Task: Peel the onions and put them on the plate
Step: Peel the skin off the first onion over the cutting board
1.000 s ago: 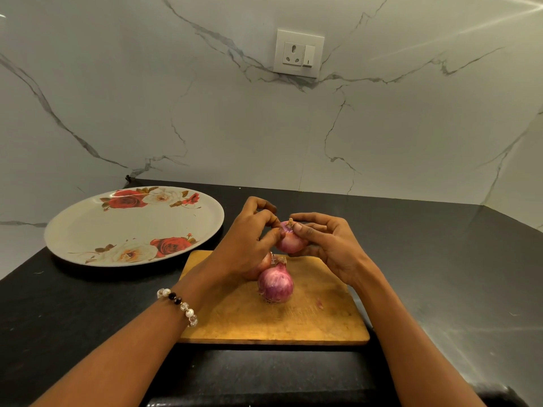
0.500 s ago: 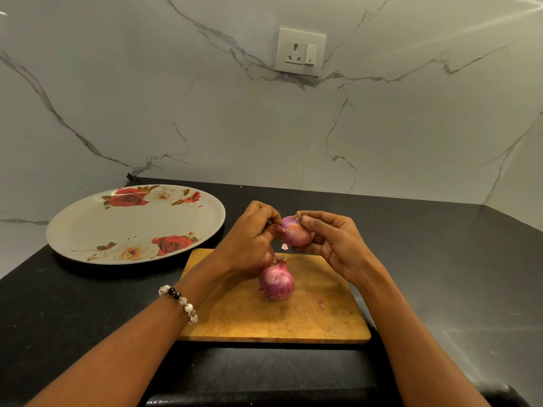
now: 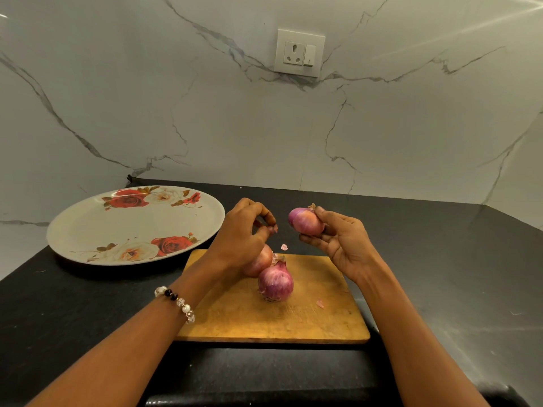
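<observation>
**Peeling a red onion over the board**

Floral plate (image 3: 88,230) at left on the black desk (image 3: 440,274). Left hand (image 3: 239,233) – fingers pinch a peel scrap (image 3: 275,229). Two onions (image 3: 275,282) sit touching on the wooden cutting board (image 3: 235,321); a loose flake (image 3: 283,247) shows above it. Right hand (image 3: 342,243) – fingers curled round a raised onion (image 3: 304,221).
</observation>
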A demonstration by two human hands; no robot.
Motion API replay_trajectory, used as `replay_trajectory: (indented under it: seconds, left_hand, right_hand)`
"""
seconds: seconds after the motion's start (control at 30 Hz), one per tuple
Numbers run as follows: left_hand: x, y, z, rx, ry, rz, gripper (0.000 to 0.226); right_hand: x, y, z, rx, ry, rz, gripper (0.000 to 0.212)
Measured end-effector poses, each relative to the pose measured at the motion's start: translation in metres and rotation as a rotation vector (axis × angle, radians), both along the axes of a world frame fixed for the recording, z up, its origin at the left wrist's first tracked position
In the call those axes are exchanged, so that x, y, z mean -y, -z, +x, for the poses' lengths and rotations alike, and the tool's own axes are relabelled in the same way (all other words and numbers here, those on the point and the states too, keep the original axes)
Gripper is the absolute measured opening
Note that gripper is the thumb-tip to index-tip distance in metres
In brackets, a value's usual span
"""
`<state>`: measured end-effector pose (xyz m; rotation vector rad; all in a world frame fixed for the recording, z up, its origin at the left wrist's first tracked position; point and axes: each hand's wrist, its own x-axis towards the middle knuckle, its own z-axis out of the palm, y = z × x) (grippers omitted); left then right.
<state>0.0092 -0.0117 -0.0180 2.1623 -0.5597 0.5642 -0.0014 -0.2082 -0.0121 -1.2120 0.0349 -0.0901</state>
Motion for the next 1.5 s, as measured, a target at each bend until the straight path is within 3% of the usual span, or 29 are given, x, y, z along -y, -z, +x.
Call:
replay_trajectory:
  seconds: [0.2, 0.43, 0.93, 1.5]
  left_hand:
    - [0.0034, -0.0011, -0.0007, 0.104, 0.027, -0.088, 0.009]
    - [0.0069, 0.0023, 0.0015, 0.193, 0.075, -0.015, 0.016]
    - [0.0077, 0.0064, 0.0025, 0.198, 0.111, 0.102, 0.012]
    - [0.0068, 0.0056, 0.0035, 0.194, 0.091, 0.095, 0.014]
  right_hand:
    - [0.0, 0.002, 0.0001, 0.04, -0.065, -0.095, 0.019]
    - [0.0003, 0.0054, 0.0017, 0.059, -0.184, -0.179, 0.036]
    - [0.0006, 0.009, 0.0036, 0.08, -0.203, -0.259, 0.038]
    - [0.0023, 0.0092, 0.0052, 0.078, -0.205, -0.245, 0.042]
